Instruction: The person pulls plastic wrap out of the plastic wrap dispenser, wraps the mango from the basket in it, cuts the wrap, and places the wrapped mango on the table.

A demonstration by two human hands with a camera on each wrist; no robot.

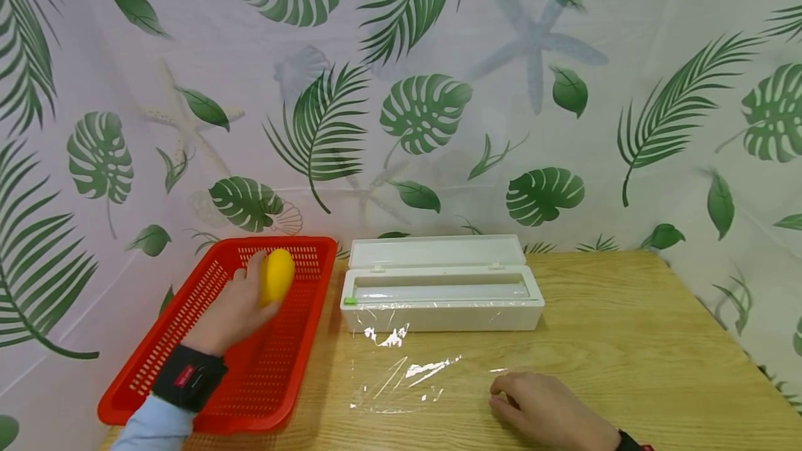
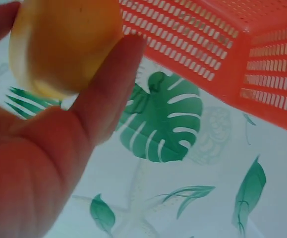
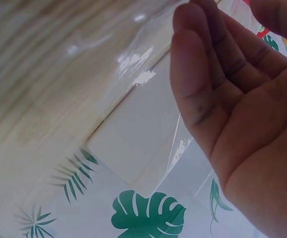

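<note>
In the head view my left hand (image 1: 232,312) grips a smooth yellow mango (image 1: 278,275) between thumb and fingers, over the red basket (image 1: 301,360). The left wrist view shows the mango (image 2: 66,47) close up, pinched by the fingers. A sheet of clear plastic wrap (image 1: 401,374) comes out of the white wrap dispenser (image 1: 441,319) and lies over the table in front of it. Close to the sheet's right side, my right hand (image 1: 545,406) rests low with loosely curled fingers. Its palm (image 3: 262,134) shows nothing held in the right wrist view.
The dispenser's lid (image 1: 438,251) stands raised at the back, with a film roll (image 1: 445,291) inside and a small green piece (image 1: 350,301) at its left front corner. A leaf-patterned sheet (image 1: 426,179) hangs behind the wooden table (image 1: 614,339).
</note>
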